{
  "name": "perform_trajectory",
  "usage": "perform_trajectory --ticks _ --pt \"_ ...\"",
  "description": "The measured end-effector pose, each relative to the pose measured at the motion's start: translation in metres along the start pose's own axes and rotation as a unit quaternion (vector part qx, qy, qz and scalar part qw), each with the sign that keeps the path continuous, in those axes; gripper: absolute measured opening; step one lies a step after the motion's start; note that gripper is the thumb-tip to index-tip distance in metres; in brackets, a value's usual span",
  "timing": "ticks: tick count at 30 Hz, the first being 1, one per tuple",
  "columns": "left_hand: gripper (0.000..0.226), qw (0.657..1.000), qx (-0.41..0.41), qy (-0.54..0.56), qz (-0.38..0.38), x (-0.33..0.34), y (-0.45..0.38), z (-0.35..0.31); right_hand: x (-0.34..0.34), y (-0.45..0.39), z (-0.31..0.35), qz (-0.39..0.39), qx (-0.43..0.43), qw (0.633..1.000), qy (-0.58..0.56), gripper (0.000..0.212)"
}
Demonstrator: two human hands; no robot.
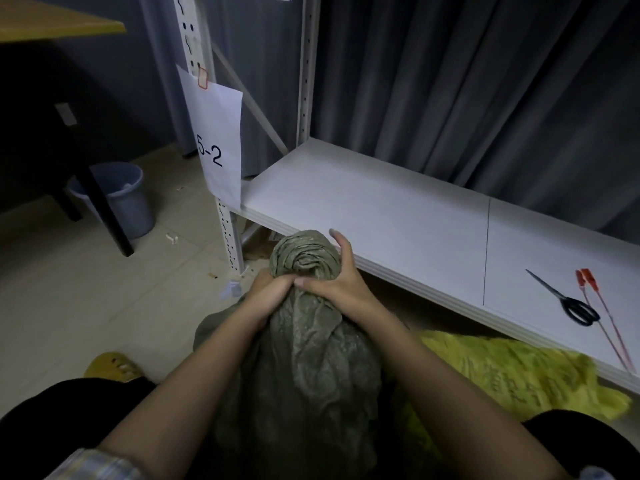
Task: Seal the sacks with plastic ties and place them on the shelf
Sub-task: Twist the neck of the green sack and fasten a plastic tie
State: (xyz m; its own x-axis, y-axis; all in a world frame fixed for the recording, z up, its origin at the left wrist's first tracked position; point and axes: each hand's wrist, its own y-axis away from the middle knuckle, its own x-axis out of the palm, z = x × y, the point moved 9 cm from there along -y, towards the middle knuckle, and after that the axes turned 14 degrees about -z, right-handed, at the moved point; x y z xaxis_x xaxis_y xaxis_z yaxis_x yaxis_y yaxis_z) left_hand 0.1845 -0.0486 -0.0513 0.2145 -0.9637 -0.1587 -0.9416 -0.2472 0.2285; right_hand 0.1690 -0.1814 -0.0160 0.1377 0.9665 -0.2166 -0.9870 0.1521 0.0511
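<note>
Head view showed both hands wrapped tight around the gathered neck of the green sack (pixel 304 358), left hand (pixel 268 289) below, right hand (pixel 337 282) beside it, probably to keep it closed for a plastic tie (pixel 602 320) lying on the shelf (pixel 381 209) by scissors (pixel 568 301).
</note>
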Motion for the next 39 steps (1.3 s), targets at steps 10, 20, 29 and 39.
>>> perform_trajectory --ticks 10,20,29,39 --pt "0.041 0.988 -0.129 0.084 0.0 0.002 0.008 0.015 -0.02 0.034 -0.044 -0.069 -0.01 0.986 0.154 0.101" --pt "0.038 0.983 -0.124 0.137 0.0 0.005 0.018 0.014 -0.021 0.03 -0.014 -0.152 -0.099 0.977 0.11 0.033" --pt "0.043 0.98 -0.135 0.134 0.062 0.017 0.017 0.016 0.022 0.034 -0.03 0.003 -0.038 0.986 0.164 0.135" --pt "0.05 0.951 -0.107 -0.012 0.289 0.03 0.044 0.015 0.028 0.028 -0.036 0.048 -0.023 0.998 0.019 0.052"
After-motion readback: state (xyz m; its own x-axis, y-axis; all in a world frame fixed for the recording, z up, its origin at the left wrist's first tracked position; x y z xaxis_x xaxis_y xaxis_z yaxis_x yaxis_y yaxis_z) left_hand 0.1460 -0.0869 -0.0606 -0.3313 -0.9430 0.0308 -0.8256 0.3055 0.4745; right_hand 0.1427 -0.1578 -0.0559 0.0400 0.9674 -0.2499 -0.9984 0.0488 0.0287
